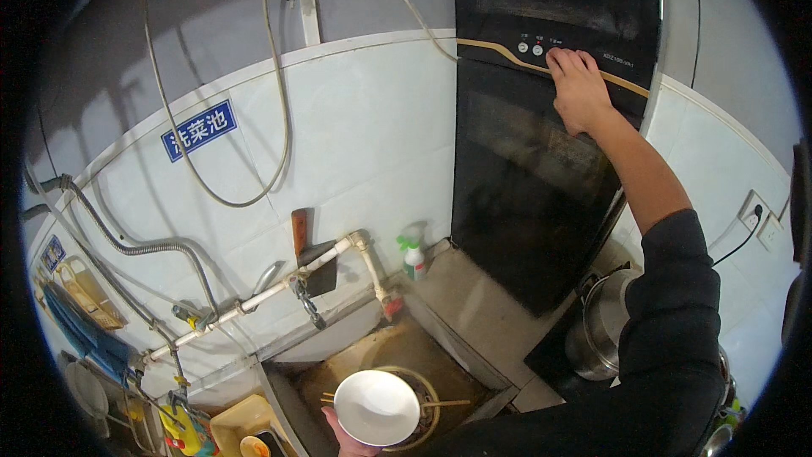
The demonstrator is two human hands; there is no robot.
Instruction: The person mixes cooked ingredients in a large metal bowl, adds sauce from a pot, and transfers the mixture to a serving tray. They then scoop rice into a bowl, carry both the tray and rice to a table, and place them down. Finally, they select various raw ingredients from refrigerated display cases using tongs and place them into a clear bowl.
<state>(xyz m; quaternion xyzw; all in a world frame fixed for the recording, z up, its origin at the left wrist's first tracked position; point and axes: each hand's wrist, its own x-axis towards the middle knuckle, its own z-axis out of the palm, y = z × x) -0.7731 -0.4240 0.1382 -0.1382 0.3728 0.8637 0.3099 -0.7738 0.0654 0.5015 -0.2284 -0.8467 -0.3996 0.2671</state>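
Observation:
A white bowl (376, 408) is in my left hand (348, 438), tilted so its inside shows; the fingers under it are hidden. Wooden chopsticks (447, 404) stick out on both sides behind the bowl, over a round vessel (430, 388) in the sink (342, 361). My right arm reaches up to a tall black cabinet (533, 169). At its gold trim, my right hand (579, 89) has its fingers curled over the upper edge of the lower door, just right of two round white buttons (530, 49). The fingertips are partly hidden.
A white pipe with taps (317, 261) runs above the sink, with a cleaver (315, 267) behind it. A spray bottle (413, 261) stands on the ledge. Steel pots (596, 334) sit at right below my arm. A yellow bottle (184, 433) and beige basin (245, 423) are at lower left.

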